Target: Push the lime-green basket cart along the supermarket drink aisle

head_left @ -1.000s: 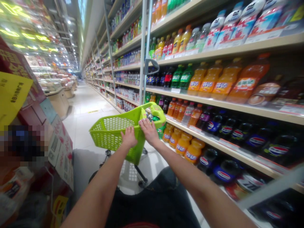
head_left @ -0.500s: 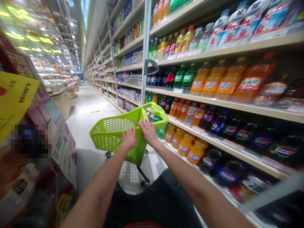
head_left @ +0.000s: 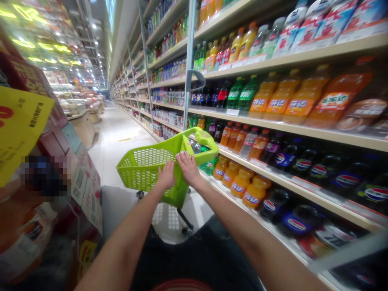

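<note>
A bright green plastic shopping cart with perforated sides stands in front of me, slightly turned and close to the drink shelves. My left hand is on the rim of its near side, fingertips hooked over the edge. Just right of it, my right hand grips the same rim near the corner, below the looped green handle. Both palms face the cart and their undersides are hidden. The part of the basket I can see into holds nothing visible.
Shelves along the right hold orange soda bottles, dark cola bottles and juices. Stacked cartons and a yellow sign crowd the left, beside a partly blurred person. A pale tiled aisle runs ahead.
The view has swung slightly left, so shelves and cartons sit further right in the picture. Both hands keep their places on the cart rim.
</note>
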The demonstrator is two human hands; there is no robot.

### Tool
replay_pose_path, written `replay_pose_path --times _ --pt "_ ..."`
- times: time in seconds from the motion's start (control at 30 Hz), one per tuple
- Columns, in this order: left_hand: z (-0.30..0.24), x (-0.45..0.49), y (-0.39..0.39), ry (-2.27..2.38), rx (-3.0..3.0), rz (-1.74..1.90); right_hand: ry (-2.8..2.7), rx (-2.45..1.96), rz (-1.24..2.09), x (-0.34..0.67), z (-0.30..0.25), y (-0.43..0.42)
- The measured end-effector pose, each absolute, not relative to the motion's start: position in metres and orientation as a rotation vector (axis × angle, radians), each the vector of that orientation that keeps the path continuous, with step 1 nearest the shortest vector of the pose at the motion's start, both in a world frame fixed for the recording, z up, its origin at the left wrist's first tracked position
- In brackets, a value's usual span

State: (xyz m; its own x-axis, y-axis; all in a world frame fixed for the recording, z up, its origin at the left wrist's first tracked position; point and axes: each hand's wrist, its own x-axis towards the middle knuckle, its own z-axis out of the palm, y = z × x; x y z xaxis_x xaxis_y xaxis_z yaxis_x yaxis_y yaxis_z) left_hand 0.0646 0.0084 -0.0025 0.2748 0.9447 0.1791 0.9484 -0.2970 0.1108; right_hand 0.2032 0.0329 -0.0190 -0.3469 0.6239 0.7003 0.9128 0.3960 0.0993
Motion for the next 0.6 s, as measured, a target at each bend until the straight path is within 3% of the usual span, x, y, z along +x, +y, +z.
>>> replay_pose_path --times 0.17,0.6 --pt "-0.016 0.033 0.011 -1.992 -2.344 -0.285 -2.122 -1.247 -0.678 0.207 -0.025 0.031" --pt "-0.049 0.026 -0.006 -1.816 -2.389 -0.238 -2.494 -1.054 -0.7 0.209 -0.089 0.012"
